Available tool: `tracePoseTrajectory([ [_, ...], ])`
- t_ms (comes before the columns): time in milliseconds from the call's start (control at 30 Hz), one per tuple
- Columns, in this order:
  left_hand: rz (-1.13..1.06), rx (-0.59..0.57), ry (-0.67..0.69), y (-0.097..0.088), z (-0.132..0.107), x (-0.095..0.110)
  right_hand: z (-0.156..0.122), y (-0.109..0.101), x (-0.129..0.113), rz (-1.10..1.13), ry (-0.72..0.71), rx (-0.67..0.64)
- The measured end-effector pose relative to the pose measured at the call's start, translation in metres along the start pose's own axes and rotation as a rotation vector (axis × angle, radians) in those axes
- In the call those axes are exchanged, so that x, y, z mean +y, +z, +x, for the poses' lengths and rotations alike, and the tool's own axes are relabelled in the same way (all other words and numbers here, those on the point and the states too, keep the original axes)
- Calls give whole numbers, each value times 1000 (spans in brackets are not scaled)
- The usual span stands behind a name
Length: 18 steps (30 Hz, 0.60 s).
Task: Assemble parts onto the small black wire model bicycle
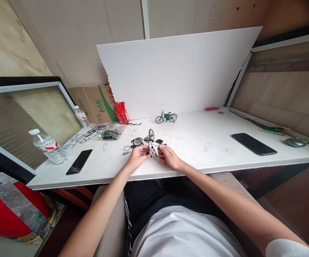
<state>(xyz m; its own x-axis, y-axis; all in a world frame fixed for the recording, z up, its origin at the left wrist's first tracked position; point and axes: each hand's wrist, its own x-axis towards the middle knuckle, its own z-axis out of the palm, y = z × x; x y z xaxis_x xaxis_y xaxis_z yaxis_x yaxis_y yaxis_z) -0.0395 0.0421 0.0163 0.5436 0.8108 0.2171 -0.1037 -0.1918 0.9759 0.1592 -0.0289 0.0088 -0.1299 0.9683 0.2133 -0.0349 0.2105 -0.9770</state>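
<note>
Near the table's front edge, my left hand (138, 157) is closed around the black frame of a small model bicycle (148, 151). My right hand (169, 157) is pinched just beside the frame, at a thin part or tool too small to make out. Behind the fingers a small spoked wheel (151, 134) stands upright; whether it is joined to the frame I cannot tell. Another black wheel (137, 142) lies to the left, with a thin ring (127, 148) and a small grey piece (125, 153) nearby. A small black piece (159, 141) lies behind my right hand.
A green model bicycle (166, 117) stands at the back before a white board (181, 75). Part frames (90, 135), a plastic bag of green parts (111, 133), a bottle (49, 146) and a phone (79, 161) are left; another phone (253, 144) and a mouse (295, 142) lie right.
</note>
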Motion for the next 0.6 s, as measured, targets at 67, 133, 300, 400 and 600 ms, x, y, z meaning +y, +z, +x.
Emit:
tracePoseTrajectory([
  [67, 0, 4, 2, 0, 0, -1, 0, 0, 0, -32, -42, 32],
  [133, -5, 5, 0, 0, 1, 0, 0, -1, -1, -60, -66, 65],
  [300, -6, 21, -4, 2, 0, 3, 1, -1, -2, -98, -74, 123],
  [400, -6, 24, -8, 2, 0, 3, 2, -1, -2, -79, -84, 125],
  [600, -1, 6, -17, 0, 0, -1, 1, -1, -1, -62, -97, 119],
])
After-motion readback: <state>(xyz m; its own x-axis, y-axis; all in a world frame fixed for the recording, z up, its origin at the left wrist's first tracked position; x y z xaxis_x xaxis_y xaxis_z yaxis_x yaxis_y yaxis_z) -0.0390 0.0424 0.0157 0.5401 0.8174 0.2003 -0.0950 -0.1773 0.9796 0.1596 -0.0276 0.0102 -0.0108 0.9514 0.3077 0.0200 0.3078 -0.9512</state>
